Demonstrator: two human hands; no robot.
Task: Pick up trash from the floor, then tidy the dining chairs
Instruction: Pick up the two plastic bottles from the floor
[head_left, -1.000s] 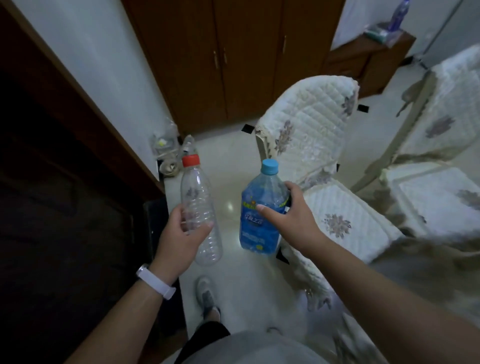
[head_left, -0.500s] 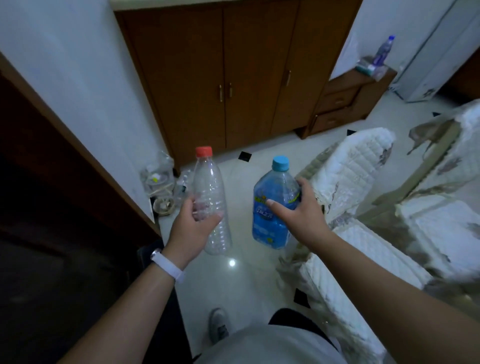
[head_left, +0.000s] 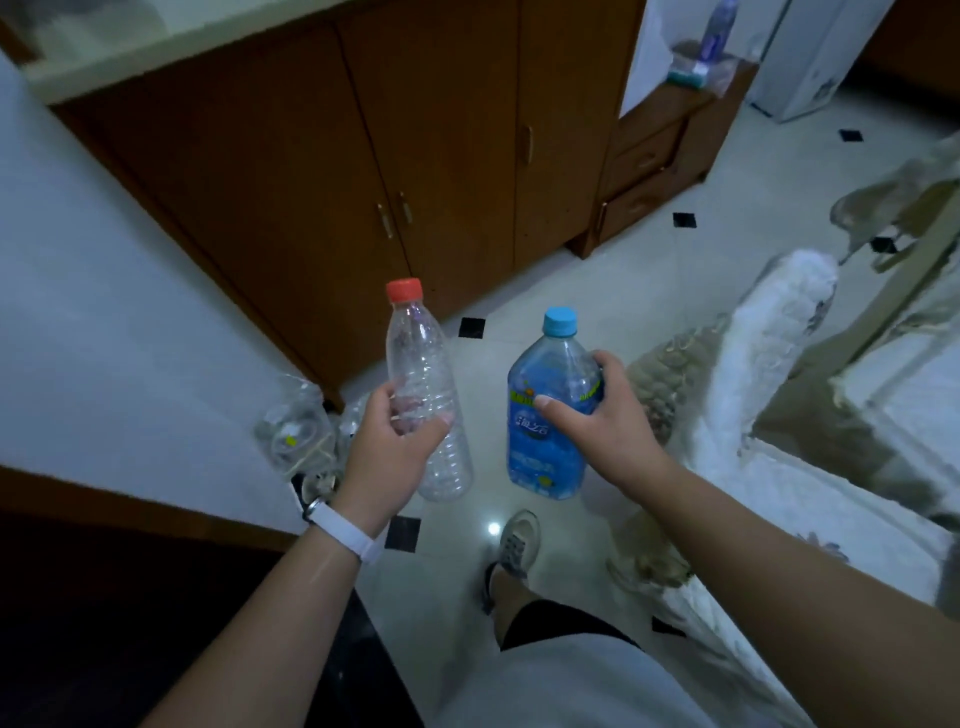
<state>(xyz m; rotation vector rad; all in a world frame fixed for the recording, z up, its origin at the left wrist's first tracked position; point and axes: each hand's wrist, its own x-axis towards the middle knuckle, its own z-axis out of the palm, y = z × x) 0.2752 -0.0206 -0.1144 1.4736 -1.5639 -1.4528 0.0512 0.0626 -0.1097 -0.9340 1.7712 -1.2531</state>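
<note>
My left hand (head_left: 387, 447) grips a clear empty plastic bottle (head_left: 421, 364) with a red cap, held upright at its middle. My right hand (head_left: 597, 421) holds a blue-labelled plastic bottle (head_left: 540, 447) with a light blue cap, also upright. Both bottles hang over the pale tiled floor (head_left: 519, 291). To the right stands a dining chair (head_left: 769, 332) with a white quilted cover; a second covered chair (head_left: 909, 270) is at the far right, blurred.
Clear plastic bags and wrappers (head_left: 296, 426) lie at the foot of the white wall on the left. A brown wooden cabinet (head_left: 415, 130) fills the back. A small drawer unit (head_left: 660, 150) with a bottle on top stands beyond it. My shoe (head_left: 511, 545) is on the floor below the bottles.
The view has swung up and forward, with more cabinet in view. The chairs have slid to the right edge. Both hands keep the same grip on their bottles.
</note>
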